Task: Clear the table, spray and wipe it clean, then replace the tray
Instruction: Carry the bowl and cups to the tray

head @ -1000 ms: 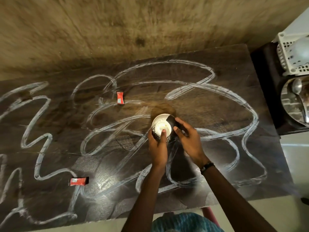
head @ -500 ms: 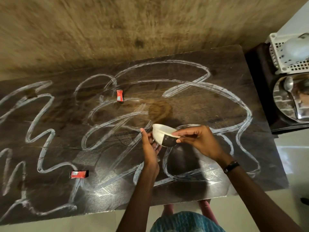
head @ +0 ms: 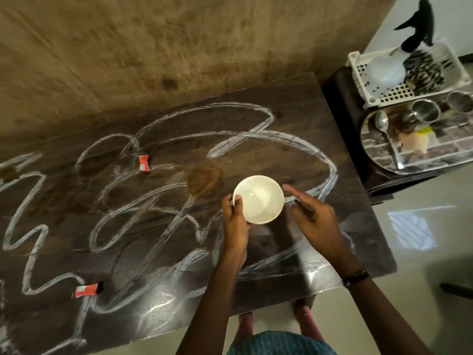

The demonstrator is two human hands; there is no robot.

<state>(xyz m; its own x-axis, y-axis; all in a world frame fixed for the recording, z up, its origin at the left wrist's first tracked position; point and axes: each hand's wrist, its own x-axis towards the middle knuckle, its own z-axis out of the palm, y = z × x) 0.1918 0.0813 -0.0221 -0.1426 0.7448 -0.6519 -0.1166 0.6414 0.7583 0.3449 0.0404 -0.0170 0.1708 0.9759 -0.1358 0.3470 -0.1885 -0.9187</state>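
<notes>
Now left hand (head: pixel 234 226) grips white bowl (head: pixel 259 199); right hand (head: pixel 316 221) just beside, open

Two red wrappers (head: pixel 143 163) (head: pixel 86 290) are counted on the worktop (head: pixel 294 119), with one brown powder heap (head: pixel 204 179). One white bowl (head: pixel 259 199) is seen. One basket (head: pixel 391 97), one spray bottle (head: pixel 389 69), one steel tray (head: pixel 419 160), one spoon (head: pixel 382 121) and two steel cups (head: pixel 425 110) (head: pixel 460 101) are counted aside.

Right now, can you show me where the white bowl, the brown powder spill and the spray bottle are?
white bowl (head: pixel 259 199), head view, on its pale inside.
brown powder spill (head: pixel 204 179), head view, middle of the patch.
spray bottle (head: pixel 386 70), head view, on its rounded body.
</notes>
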